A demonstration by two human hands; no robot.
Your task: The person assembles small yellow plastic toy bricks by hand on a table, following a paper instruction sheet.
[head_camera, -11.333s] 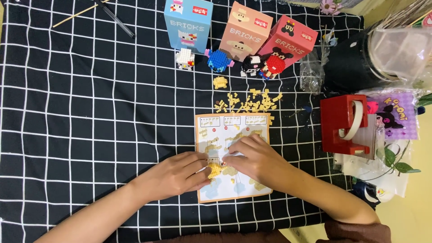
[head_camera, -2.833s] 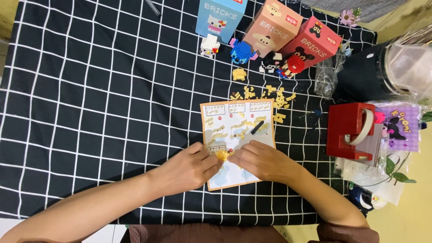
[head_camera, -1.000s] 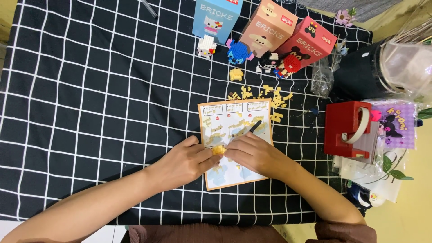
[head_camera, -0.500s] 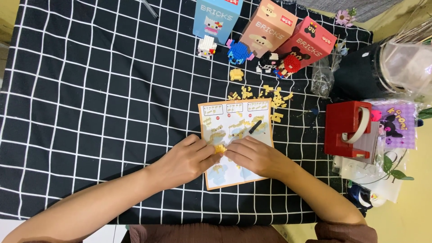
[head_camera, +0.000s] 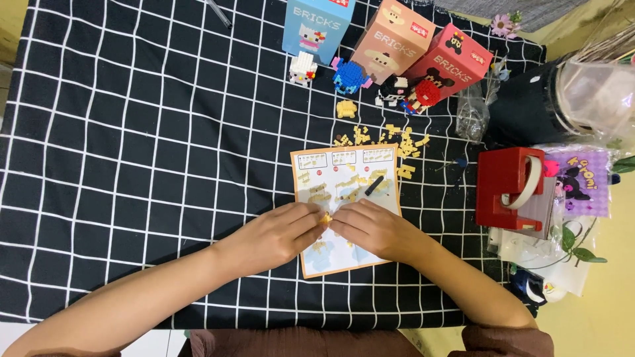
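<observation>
Your left hand [head_camera: 274, 235] and right hand [head_camera: 370, 228] meet fingertip to fingertip over the orange-bordered paper instruction sheet [head_camera: 347, 254], both pinching one small yellow brick assembly [head_camera: 325, 217] between them. The sheet lies flat on the black, white-gridded cloth surface [head_camera: 132, 145]. Just beyond its far edge sits a scatter of loose yellow plastic bricks [head_camera: 383, 135]; a slim black stick-like tool [head_camera: 374, 185] rests on the sheet's far right part.

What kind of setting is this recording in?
Likely a home hobby table: checked tablecloth, toy brick boxes, finished brick figures, and both hands joining small yellow bricks over an instruction sheet.
</observation>
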